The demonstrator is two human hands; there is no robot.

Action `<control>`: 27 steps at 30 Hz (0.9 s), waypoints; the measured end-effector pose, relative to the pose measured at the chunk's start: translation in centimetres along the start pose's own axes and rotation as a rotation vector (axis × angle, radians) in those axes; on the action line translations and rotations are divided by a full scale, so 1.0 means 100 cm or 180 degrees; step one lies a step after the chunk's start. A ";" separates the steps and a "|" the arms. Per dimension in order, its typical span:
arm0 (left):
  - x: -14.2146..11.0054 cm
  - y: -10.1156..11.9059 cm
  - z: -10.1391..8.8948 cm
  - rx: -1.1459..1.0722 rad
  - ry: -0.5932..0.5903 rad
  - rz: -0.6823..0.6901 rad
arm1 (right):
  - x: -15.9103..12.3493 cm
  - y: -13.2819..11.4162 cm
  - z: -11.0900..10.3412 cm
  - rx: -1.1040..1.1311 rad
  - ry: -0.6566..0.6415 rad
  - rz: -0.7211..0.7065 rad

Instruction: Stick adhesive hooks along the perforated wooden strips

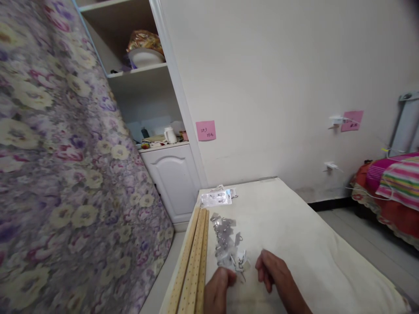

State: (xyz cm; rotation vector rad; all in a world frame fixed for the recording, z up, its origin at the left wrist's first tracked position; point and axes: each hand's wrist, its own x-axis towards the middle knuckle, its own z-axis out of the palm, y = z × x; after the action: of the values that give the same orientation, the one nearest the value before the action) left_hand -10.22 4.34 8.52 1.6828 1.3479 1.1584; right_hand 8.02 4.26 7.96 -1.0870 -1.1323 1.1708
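Note:
My left hand (220,288) is at the table's near side, thumb and forefinger pinched together at the edge of a pile of small metal hardware pieces (224,235). What the pinch holds, if anything, I cannot make out. A small cluster of shiny, hook-like metal pieces (241,261) lies just beyond those fingertips. To the right, my right hand (272,269) hovers over the cloth with its fingers curled inward. It is apart from the pile, and anything inside its fingers is too small or hidden to name.
Long wooden strips with rows of holes (196,257) lie along the table's left edge. Clear plastic packets (216,198) rest at the far left corner. A pale cloth covers the table (294,244). A floral curtain (81,196) hangs left; a bed (393,192) stands right.

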 end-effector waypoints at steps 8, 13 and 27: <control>0.026 0.052 -0.020 -0.0417 0.0292 -0.0148 | 0.017 -0.049 0.005 0.0014 -0.0340 0.0235; 0.039 0.053 -0.019 -0.0329 0.0273 -0.0225 | 0.024 -0.054 0.007 -0.0019 -0.0255 0.0361; 0.049 0.039 -0.015 -0.0116 0.0147 -0.0520 | 0.034 -0.047 0.005 -0.0189 -0.0111 0.0427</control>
State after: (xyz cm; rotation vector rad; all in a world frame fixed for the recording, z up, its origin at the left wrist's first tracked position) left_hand -9.89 8.15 13.64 1.4987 1.4549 1.1262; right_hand 8.23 7.30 12.89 -1.2073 -1.1414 1.2717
